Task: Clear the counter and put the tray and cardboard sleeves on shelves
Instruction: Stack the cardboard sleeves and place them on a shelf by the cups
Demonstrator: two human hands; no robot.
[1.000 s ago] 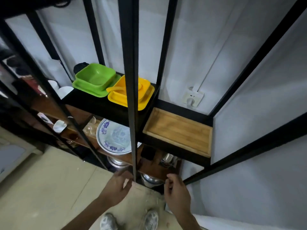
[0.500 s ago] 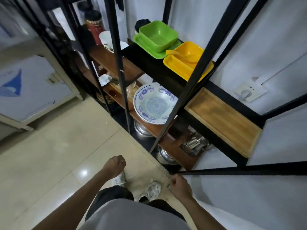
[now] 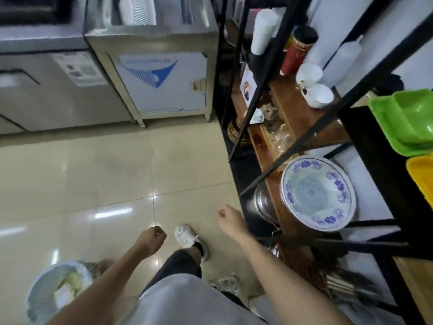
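Walking from the black shelf rack (image 3: pixel 351 95) with our left hand (image 3: pixel 152 238) and right hand (image 3: pixel 228 219) both fisted and empty; the wooden tray (image 3: pixel 414 277) lies shelved at right, nearer our right grip; no cardboard sleeves show.

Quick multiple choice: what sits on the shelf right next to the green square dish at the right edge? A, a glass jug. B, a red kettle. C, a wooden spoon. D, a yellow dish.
D: a yellow dish lies directly beside the green square dish on the black shelf.
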